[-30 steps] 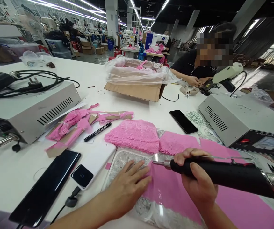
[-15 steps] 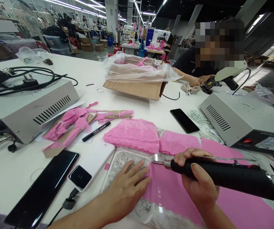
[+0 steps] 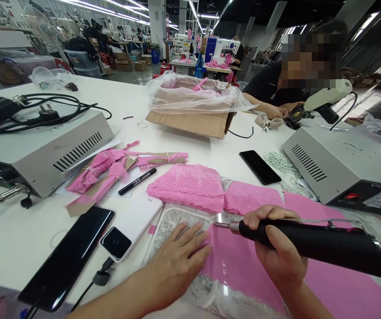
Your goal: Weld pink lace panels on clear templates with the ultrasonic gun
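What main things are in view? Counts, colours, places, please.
Held tool: one, black, front right
Fabric: count unclear, pink, front right
Stacks: two, pink, centre
Pen: one, black, centre-left
Bundles: several, pink, beside pen
Phones: two, black, left and right
Gadget: one, black-white, front left
Boxes: two, grey, left and right
Carton: one, brown, back
Person: one, black top, back right
Table: one, white, beneath
Left hand: one, bare, at fabric's edge
Right hand: one, bare, around tool

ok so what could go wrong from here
The tip of the black tool in the right hand points close to the left hand, so a slip could hurt it. The pink sheet by the tip might shift or crease if the left hand lifts. The long black device lies near the front edge of the table and could get nudged off.
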`<state>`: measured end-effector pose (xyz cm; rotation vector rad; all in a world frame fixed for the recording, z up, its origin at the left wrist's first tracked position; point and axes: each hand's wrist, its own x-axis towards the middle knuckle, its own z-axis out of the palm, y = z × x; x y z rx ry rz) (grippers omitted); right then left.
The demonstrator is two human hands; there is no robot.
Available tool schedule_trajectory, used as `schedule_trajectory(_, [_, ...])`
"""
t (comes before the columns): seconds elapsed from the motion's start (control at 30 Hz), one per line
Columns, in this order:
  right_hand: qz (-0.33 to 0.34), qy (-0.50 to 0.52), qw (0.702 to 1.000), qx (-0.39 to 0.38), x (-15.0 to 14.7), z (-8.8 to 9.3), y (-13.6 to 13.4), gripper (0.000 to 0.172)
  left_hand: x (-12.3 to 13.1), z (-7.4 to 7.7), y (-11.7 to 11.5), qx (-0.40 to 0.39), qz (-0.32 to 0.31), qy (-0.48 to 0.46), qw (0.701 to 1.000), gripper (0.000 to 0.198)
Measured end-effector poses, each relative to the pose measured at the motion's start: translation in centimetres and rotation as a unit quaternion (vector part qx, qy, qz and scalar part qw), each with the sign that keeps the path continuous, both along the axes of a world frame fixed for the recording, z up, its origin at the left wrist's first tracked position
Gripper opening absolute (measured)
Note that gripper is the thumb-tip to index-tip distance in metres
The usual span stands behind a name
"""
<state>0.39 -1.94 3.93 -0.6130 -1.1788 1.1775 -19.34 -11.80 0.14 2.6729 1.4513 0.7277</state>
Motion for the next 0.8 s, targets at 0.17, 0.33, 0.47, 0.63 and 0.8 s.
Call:
schedule_trajectory(0.17, [0.012,0.019,1.000,-0.018,0.1,0.1,-0.6,0.009,-1.1,1.1,-2.2,-0.014,0.009,-0.011,1.000,0.026])
schedule_trajectory(0.33, [0.029,0.015,0.999,-0.019,-0.3,0.0,-0.9,0.009,-1.5,1.4,-3.6,0.002,0.023,-0.044,0.999,0.025])
schedule_trajectory(0.47, [0.029,0.013,0.999,-0.020,-0.5,0.0,-1.0,0.009,-1.5,1.1,-4.0,0.017,0.025,-0.040,0.999,0.026])
schedule_trajectory(0.63, [0.034,0.003,0.999,-0.016,-0.5,0.2,-1.1,0.008,-1.4,0.6,-4.0,0.016,0.030,-0.033,0.999,0.025])
schedule_trajectory(0.8, [0.040,0.000,0.999,-0.026,-0.6,0.4,-1.2,0.009,-1.4,0.8,-4.1,0.018,0.033,-0.041,0.998,0.025])
